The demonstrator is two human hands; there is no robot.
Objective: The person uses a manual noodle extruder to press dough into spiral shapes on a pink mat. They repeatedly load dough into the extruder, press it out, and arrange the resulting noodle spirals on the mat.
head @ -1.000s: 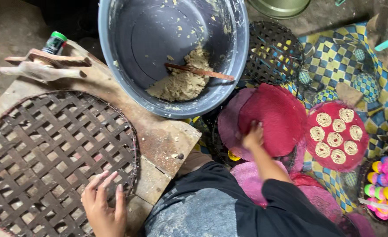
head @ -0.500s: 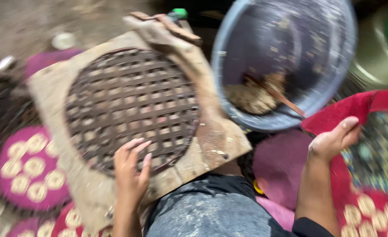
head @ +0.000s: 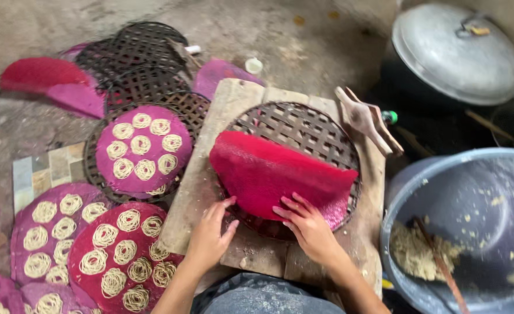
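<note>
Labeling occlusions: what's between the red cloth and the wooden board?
Head view: a dark woven round tray sits on the board; the red cloth lies on it, both hands at its near edge.

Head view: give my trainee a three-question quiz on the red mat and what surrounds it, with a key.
1. True or false: the red round cloth mat lies folded over on the dark woven round tray.
2. Which hands touch the mat? A) left hand only B) right hand only C) both
3. Fill in: the blue-grey plastic basin with dough sits on the person's ____ side.

Key: 1 true; 2 C; 3 right.
</note>
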